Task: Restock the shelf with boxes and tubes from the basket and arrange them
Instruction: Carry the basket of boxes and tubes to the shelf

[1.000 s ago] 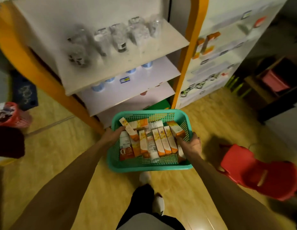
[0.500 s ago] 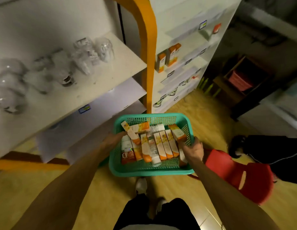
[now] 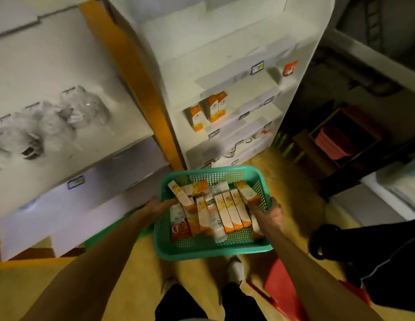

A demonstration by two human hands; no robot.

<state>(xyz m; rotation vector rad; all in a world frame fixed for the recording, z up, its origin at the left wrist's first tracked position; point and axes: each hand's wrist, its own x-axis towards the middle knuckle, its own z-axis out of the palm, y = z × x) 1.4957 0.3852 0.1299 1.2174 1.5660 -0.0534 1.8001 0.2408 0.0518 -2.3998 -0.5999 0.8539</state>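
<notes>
Both our left hand (image 3: 160,203) and right hand (image 3: 272,213) grip opposite rims of the green basket (image 3: 215,247). Orange boxes (image 3: 229,210) fill it. Open floor (image 3: 294,172) lies right of the basket.

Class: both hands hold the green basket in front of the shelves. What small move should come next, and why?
Probably carry the basket a little closer to the shelf with three orange boxes. The left hand and right hand both grip its rims, so neither is free to pick yet.
</notes>
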